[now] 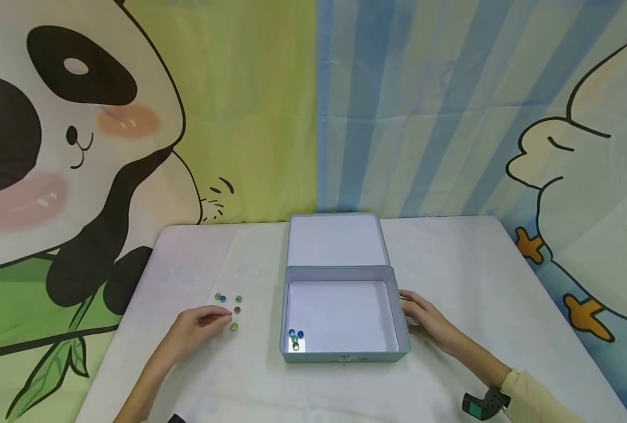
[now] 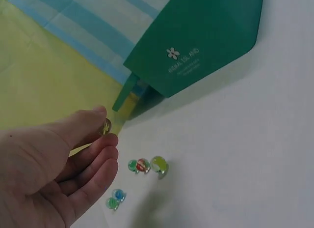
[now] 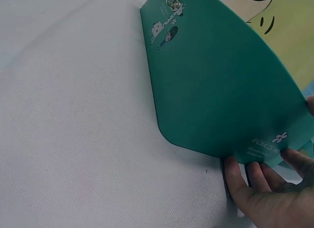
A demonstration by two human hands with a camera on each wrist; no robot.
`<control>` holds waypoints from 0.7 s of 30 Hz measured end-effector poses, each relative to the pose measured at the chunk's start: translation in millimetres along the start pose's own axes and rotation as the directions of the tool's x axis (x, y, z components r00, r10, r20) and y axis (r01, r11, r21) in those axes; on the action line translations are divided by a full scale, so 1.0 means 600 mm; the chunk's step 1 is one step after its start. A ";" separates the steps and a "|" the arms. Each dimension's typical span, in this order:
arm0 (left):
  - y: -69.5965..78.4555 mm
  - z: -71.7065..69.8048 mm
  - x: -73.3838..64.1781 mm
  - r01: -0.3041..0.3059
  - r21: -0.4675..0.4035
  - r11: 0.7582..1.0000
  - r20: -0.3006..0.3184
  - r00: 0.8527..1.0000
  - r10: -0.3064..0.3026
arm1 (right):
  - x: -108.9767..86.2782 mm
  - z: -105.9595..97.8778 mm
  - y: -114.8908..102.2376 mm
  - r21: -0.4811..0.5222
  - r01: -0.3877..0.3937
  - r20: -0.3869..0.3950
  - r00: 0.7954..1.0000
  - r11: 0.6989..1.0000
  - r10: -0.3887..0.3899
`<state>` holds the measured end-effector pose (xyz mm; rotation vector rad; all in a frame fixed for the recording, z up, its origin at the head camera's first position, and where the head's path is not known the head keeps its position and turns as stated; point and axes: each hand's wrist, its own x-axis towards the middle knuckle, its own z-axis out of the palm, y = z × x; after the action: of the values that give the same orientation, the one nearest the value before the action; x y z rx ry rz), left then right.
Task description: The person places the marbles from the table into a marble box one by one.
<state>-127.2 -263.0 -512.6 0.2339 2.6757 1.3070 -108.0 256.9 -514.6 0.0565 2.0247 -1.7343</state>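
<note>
My left hand (image 1: 201, 329) pinches a clear marble with a yellowish swirl (image 2: 106, 127) between thumb and forefinger, above the white tabletop. Just beside it lie several loose marbles, among them a yellow-green one (image 1: 234, 326), a reddish-brown one (image 1: 236, 309) and a blue one (image 1: 222, 298). A green metal box (image 1: 345, 356) stands to the right, its lid (image 1: 337, 239) folded back. Several marbles sit in its front left corner, including a blue marble (image 1: 300, 334). Against the box's right wall my right hand (image 1: 426, 317) rests its fingertips, some at the bottom edge in the right wrist view.
The white table (image 1: 451, 264) carries the box and marbles. Behind it hangs a printed cloth (image 1: 260, 117) with a panda on the left and blue stripes towards the right. A dark device (image 1: 485, 404) is strapped to my right wrist, next to a pale yellow sleeve (image 1: 535, 399).
</note>
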 end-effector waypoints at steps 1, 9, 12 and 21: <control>0.005 0.001 0.001 -0.007 -0.024 1.000 0.005 1.000 0.007 | 0.000 0.000 0.000 0.000 -0.003 0.000 1.000 1.000 0.003; 0.043 0.007 0.022 -0.101 -0.110 0.989 0.100 0.989 0.112 | 0.001 0.000 -0.002 -0.004 -0.012 -0.009 1.000 1.000 0.012; 0.067 0.012 0.039 -0.103 -0.126 0.987 0.146 0.982 0.121 | 0.001 -0.001 -0.001 -0.003 -0.012 -0.008 1.000 1.000 0.012; 0.168 0.045 0.106 -0.169 -0.139 0.976 0.290 0.935 0.204 | 0.001 -0.001 0.004 -0.013 -0.001 0.003 1.000 1.000 0.001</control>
<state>-176.5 -168.2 -453.8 0.6341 2.3609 1.3429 -108.1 257.9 -517.0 0.0509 2.0338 -1.7190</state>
